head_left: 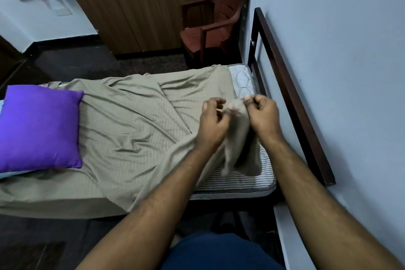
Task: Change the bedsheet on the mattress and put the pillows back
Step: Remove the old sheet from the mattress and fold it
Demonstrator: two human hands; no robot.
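Both hands hold a bunched corner of the olive bedsheet [131, 120] above the bare striped mattress [241, 178], the left hand [213, 120] pinching it and the right hand [262, 114] gripping it, so it is better to spread this corner flat first, then pull it over the mattress end.

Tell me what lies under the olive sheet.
A striped mattress shows at the bared end beside the olive sheet; the rest underneath is covered.

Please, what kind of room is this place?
Most likely a bedroom: a single bed with a striped mattress and olive bedsheet, a purple pillow, and a wooden wardrobe.
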